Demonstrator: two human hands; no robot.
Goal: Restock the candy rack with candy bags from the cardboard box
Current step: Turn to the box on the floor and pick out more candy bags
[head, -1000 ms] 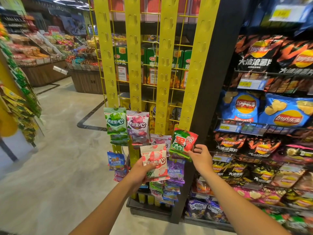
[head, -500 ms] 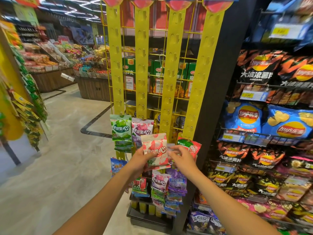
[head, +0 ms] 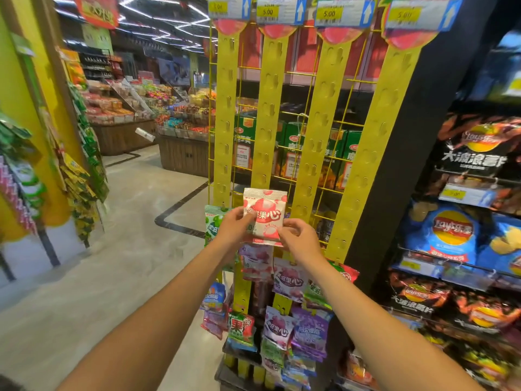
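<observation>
A red-and-white candy bag (head: 265, 213) is held up against the second yellow hanging strip (head: 266, 131) of the candy rack. My left hand (head: 234, 227) pinches its left edge and my right hand (head: 298, 238) pinches its lower right corner. A green candy bag (head: 212, 224) hangs on the first strip, partly behind my left hand. Several pink, purple and green bags (head: 287, 280) hang lower on the strips. The upper parts of all the strips are bare. No cardboard box is in view.
Shelves of crisp packets (head: 454, 235) fill the right side behind a black post (head: 408, 153). Green drink cartons (head: 293, 148) stand behind the wire grid. A snack rack (head: 84, 176) stands at left, with open floor (head: 127, 221) between and produce bins (head: 118, 117) farther back.
My right hand let go of the red-green bag on the right strip and joined the left hand on the red-and-white bag. Both hands raised that bag higher on the second strip.
</observation>
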